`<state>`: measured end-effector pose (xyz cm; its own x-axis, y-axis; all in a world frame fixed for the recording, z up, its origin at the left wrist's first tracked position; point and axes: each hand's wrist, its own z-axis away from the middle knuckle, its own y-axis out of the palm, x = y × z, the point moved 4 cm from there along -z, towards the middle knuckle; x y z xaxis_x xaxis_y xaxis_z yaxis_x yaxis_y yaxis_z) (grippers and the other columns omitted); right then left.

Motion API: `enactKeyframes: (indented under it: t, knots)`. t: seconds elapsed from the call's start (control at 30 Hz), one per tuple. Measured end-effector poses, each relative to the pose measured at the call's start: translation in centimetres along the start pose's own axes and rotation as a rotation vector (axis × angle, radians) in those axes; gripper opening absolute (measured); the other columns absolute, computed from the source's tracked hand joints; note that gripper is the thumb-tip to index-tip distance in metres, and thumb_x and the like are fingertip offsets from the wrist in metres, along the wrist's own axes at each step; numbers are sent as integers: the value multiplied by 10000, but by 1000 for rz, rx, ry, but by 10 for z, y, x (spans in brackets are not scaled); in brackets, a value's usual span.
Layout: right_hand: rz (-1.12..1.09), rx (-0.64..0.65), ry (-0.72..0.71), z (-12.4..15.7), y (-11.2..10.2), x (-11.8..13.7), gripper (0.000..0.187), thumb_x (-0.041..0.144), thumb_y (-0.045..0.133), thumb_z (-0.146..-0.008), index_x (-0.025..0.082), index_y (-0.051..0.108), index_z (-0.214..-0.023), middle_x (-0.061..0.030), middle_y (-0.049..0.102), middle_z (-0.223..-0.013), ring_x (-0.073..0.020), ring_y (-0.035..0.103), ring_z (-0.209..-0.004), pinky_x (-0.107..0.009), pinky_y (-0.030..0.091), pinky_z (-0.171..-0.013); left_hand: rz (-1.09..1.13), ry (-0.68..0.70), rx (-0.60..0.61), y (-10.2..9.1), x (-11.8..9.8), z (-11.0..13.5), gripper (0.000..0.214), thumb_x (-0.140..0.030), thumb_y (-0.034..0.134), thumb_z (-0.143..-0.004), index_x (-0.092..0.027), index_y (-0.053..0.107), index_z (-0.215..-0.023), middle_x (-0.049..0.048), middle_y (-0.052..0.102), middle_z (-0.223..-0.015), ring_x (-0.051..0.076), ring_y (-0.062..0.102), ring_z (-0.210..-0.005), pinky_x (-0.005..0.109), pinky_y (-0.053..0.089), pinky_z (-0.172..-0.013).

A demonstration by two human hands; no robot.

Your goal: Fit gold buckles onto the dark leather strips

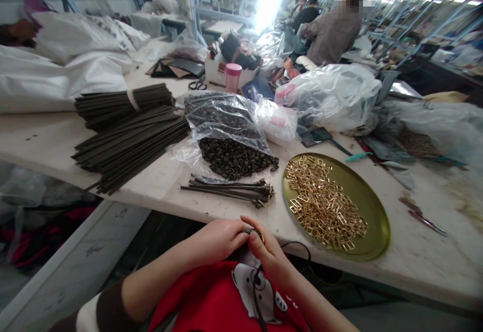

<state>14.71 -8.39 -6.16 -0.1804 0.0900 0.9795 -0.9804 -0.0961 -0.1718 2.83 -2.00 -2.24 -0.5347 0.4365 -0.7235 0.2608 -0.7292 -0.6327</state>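
Observation:
My left hand (222,239) and my right hand (269,254) meet in front of my body, over the table's near edge. Both are closed, with fingertips pinching a thin dark strap (255,297) that hangs over my red apron. A bit of gold metal, seemingly a buckle, shows between the fingers; most of it is hidden. Just beyond lie several dark straps with gold buckles (230,190). Small dark loops (234,160) spill from a clear plastic bag (226,115). To the right, gold rectangular buckles (324,206) are heaped on a round gold tray (372,221).
Bundles of dark strips (128,141) lie at left. Behind are scissors (197,85), a pink-lidded jar (233,76) and plastic bags (332,95). A pen-like tool (426,221) lies right of the tray. Another person (334,30) stands farther back.

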Motion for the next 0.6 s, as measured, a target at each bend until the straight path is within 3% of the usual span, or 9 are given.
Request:
enactKeyframes:
  t: [0.07,0.17,0.33,0.43,0.6]
  knots:
    - [-8,-21,11,-3,-2,2,407,444,423,-856,192,514,-1163,-69,628,-977,-193,577,-868,-332,451,-784,-55,-10,-1,-2,2,0,304,-348,378,-865,-180,624,-806,46,668,-813,181,580,-705,243,386,-623]
    - [-145,-53,23,-7,-5,7,331,453,472,-823,189,561,-999,-9,582,-728,-131,524,-628,-249,435,-583,-53,-29,-7,-11,1,5,293,-342,377,-863,-178,606,-781,26,640,-759,163,550,-666,233,361,-589]
    - [-272,-93,64,-14,-11,12,235,412,494,-809,188,533,-866,11,546,-664,-110,496,-567,-222,406,-517,85,-33,-10,-21,-4,8,296,-312,323,-880,-169,575,-817,17,618,-791,152,539,-729,223,380,-644]
    - [-32,-150,-56,-20,-20,19,179,348,459,-826,193,529,-882,-11,569,-732,-134,529,-640,-253,442,-576,50,-51,-52,-23,-4,1,299,-283,322,-862,-162,576,-759,18,609,-727,152,529,-679,219,366,-602]
    - [580,-109,-488,-25,-20,42,201,230,541,-785,211,543,-985,-73,600,-943,-203,549,-863,-341,451,-754,21,-24,-94,-27,-5,-10,244,-195,371,-785,-158,602,-716,1,630,-682,134,537,-635,193,341,-533]
